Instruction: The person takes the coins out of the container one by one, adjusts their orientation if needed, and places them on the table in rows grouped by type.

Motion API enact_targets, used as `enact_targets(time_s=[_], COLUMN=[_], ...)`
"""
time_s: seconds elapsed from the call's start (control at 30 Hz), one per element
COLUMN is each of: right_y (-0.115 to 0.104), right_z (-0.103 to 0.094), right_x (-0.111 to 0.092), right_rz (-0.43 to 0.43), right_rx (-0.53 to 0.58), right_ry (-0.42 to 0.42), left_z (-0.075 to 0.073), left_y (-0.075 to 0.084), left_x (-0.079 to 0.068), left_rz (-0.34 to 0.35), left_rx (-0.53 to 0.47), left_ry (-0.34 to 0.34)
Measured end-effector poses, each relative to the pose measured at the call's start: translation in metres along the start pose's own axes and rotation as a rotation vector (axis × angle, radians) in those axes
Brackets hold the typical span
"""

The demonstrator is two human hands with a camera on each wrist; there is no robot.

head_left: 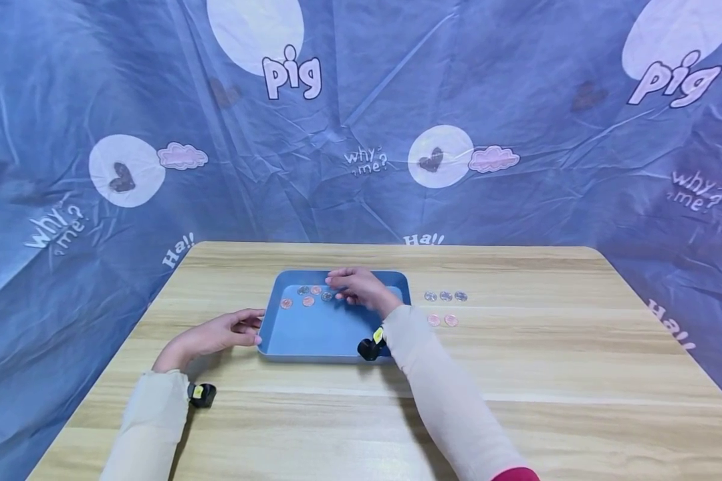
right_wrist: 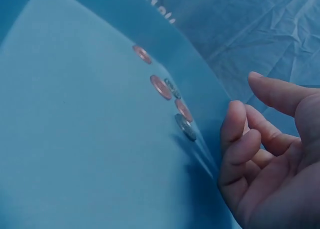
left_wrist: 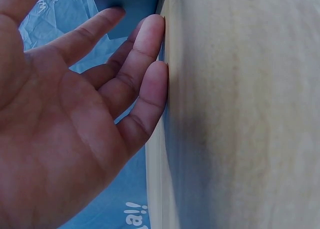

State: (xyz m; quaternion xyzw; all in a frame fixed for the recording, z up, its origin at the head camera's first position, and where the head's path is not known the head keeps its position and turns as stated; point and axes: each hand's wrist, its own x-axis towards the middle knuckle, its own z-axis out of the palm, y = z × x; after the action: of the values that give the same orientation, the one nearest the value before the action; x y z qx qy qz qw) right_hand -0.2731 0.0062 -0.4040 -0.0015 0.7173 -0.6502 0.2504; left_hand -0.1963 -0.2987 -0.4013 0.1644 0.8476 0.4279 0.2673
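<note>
A shallow blue tray (head_left: 319, 357) lies on the table, with several copper and silver coins gathered near its back left. Among them are a copper coin (head_left: 285, 303) at the left and a silver coin (head_left: 327, 296) nearest the right hand. My left hand (head_left: 225, 332) is at the tray's left wall, thumb and fingers loosely spread; in the left wrist view its palm (left_wrist: 65, 134) holds nothing. Over the back of the tray hovers my right hand (head_left: 361, 288), just right of the coins. The right wrist view shows its fingers (right_wrist: 239, 156) loosely bent, with nothing visible between them.
Right of the tray, three silver coins (head_left: 446, 296) lie in a row on the wooden table (head_left: 547, 347). Two copper coins (head_left: 451, 321) lie in front of them. A blue printed cloth (head_left: 361, 100) hangs behind the table.
</note>
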Motion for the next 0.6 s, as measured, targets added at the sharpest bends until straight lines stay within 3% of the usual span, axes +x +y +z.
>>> enact_targets(time_s=[0.37,0.6], right_y=[-0.0012,0.0004], right_z=[0.0021,0.0006], right_x=[0.0059,0.0061], right_rz=[-0.008,-0.032], right_rx=[-0.164,-0.314], right_ry=[0.014,-0.024], left_z=[-0.0007,-0.0007], left_y=[0.0003,-0.0004], left_x=[0.0013,-0.0008], left_rz=[0.035,0.006], left_rx=[0.008,-0.013], left_ry=[-0.019,-0.009])
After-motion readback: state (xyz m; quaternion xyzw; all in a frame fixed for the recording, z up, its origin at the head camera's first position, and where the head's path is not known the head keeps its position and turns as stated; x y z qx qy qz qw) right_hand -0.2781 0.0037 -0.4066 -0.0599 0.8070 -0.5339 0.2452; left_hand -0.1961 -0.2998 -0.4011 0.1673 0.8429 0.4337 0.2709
